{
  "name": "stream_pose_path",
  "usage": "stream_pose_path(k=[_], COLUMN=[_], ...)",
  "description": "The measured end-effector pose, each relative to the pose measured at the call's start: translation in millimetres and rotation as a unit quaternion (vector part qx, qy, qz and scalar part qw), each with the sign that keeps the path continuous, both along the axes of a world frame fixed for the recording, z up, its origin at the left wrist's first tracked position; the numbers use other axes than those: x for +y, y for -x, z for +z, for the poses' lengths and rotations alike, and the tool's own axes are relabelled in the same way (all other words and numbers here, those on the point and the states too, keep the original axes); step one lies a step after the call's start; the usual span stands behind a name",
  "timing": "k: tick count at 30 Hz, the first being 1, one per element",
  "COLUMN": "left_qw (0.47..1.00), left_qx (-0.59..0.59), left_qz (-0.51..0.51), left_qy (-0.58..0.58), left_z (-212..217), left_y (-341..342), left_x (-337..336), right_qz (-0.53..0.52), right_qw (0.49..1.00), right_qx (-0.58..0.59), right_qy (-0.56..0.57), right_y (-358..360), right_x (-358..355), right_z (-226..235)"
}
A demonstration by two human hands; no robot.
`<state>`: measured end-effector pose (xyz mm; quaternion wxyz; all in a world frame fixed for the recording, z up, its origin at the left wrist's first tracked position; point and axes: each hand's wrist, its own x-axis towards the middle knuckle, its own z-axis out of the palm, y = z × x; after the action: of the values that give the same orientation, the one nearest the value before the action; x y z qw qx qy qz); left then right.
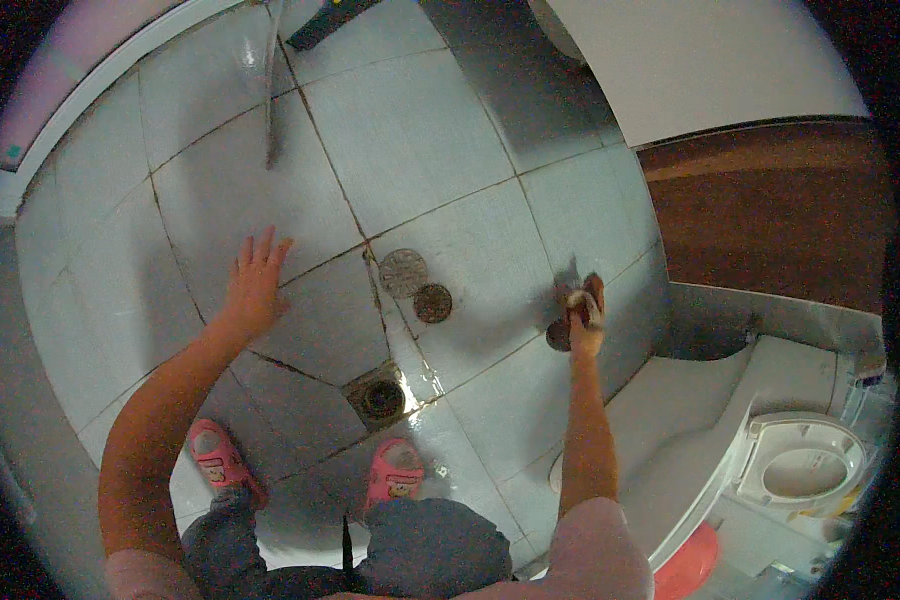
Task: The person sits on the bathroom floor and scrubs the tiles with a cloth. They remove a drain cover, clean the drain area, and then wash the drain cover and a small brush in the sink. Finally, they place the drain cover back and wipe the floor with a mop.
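Observation:
My left hand is stretched out over the pale tiled floor with its fingers spread and nothing in it. Further right, my right hand is closed round something small, brown and whitish, whose kind I cannot make out. Just beside that hand a dark round piece shows low at the floor. Between my hands lie a grey round drain cover and a smaller, darker round drain piece, edge to edge. Nearer to me is the uncovered floor drain, a dark hole with wet tile next to it.
My feet in pink slippers stand close to the drain. A toilet is at the lower right, near a pink-red basin. A brown wooden surface lies at the right. A black and yellow object is at the far edge.

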<state>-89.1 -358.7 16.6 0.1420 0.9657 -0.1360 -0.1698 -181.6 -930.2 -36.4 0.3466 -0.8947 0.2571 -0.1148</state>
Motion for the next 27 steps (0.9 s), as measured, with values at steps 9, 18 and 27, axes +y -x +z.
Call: stream_pose_path(k=[9,18,27], left_qw=[0.978,0.882,0.886], left_qx=[0.114,0.255,0.377], left_qz=[-0.049,0.349,0.251], left_qy=[0.165,0.189,0.095], left_z=[36,66,103], left_y=[106,245,207], left_x=[69,108,63], right_qz=[-0.2,-0.336,0.152], right_qw=[0.932,0.904,0.956], right_qx=[0.216,0.222,0.059], right_qy=[0.211,0.142,0.245], right_y=[38,-92,-254], right_x=[-3,-44,98], right_z=[-37,-48,-22])
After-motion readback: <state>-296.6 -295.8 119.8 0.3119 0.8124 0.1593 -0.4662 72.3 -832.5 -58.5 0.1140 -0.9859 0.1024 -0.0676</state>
